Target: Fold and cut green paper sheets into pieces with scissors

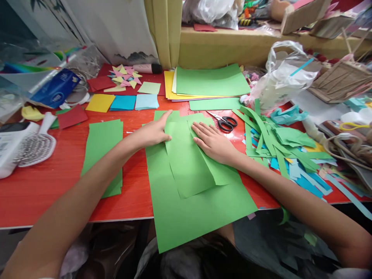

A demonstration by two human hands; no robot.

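A small green sheet with a fold along its right side [186, 162] lies on a larger green sheet of paper [186, 217], which hangs past the table's front edge. My right hand [213, 143] rests flat on the folded part, fingers stretched out together. At the small sheet's upper left edge is my left hand [155, 130], its thumb and forefinger spread apart; its other fingers are mostly hidden. Just beyond my right hand lie black-handled scissors [226, 123]. A stack of cut green paper [106, 151] sits left of the sheets, under my left forearm.
Green and blue paper strips [273, 143] are heaped on the right. Behind are a stack of coloured sheets [212, 81], small yellow squares [100, 102], blue squares [123, 102] and folded paper pieces [124, 75]. A hairbrush [37, 147] lies left; a plastic bag [281, 77] stands back right.
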